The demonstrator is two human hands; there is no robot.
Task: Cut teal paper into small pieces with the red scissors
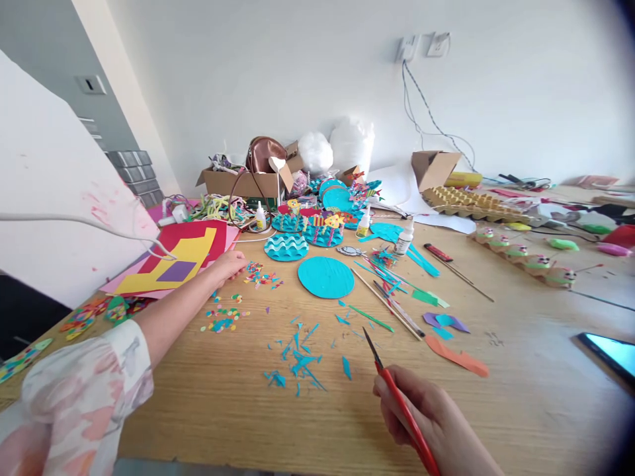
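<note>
In my right hand (pixel 417 403), closed round the red handles, is a pair of scissors (pixel 378 357) with dark blades together, pointing away over the table. My left hand (pixel 231 266) reaches far forward, its fingers curled down beside a pile of small colourful paper bits (pixel 258 274); whatever is between them is too small to make out. Right of that hand lies a plain blue disc (pixel 326 277). Behind it, a blue disc with wavy strips (pixel 286 247) sits near a decorated blue piece (pixel 323 231). Blue paper scraps (pixel 300 360) are scattered between my hands.
Coloured paper sheets (pixel 186 254) lie at left. Glue bottles (pixel 404 238), thin sticks (pixel 389 304), a red cutter (pixel 438 252) and an orange paper strip (pixel 456 357) are on the table. An egg-carton strip (pixel 526 258) and a phone (pixel 608 357) are at right, a cardboard box (pixel 248 184) behind.
</note>
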